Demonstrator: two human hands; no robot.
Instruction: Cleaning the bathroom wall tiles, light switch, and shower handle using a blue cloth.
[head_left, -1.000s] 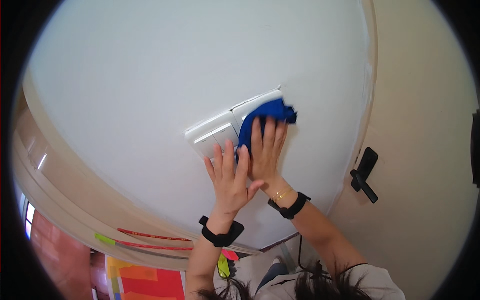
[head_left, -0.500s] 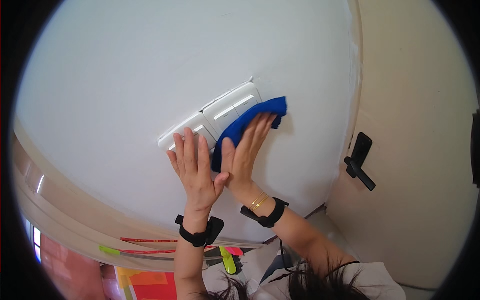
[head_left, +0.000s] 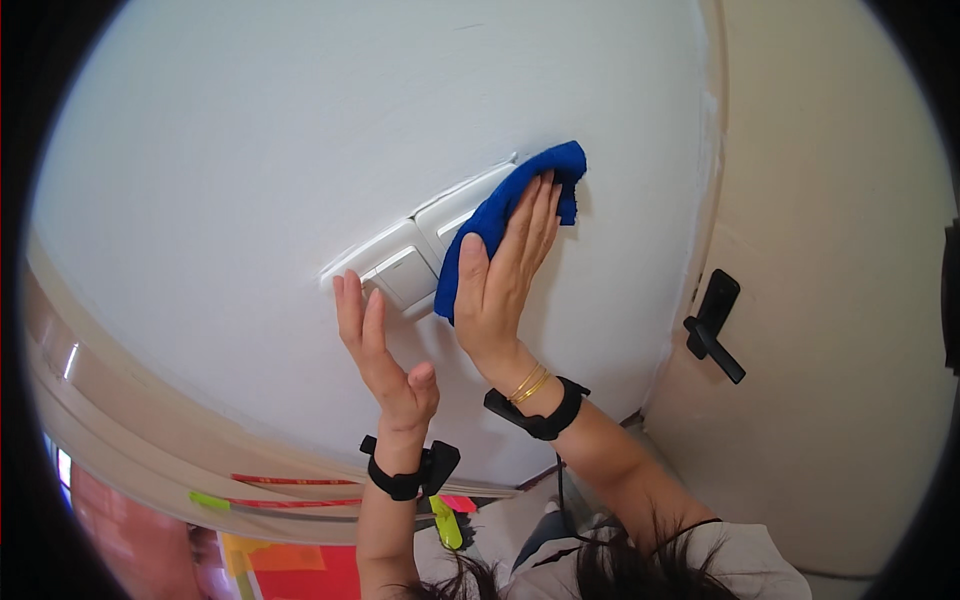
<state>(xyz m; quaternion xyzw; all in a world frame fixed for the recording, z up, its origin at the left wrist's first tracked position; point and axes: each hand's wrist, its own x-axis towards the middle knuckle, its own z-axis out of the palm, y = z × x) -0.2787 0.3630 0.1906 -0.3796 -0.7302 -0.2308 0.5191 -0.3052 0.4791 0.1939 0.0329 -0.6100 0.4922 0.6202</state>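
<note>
A blue cloth lies pressed on the right part of a pair of white wall switches, covering much of the right-hand plate. My right hand holds it there, fingers stretched up along the cloth and thumb at its left edge. Beside it, my left hand is open and holds nothing. Its fingertips are at the lower left corner of the left switch plate; whether they touch it I cannot tell. Each wrist wears a black strap, and gold bangles circle the right one.
The switches sit on a white wall. At the right stands a cream door with a black lever handle. Low on the left are a pale curved ledge, red strips and red and orange sheets.
My right hand has slid the blue cloth up over more of the right switch plate. My left hand has turned and drawn back, uncovering the left switch.
</note>
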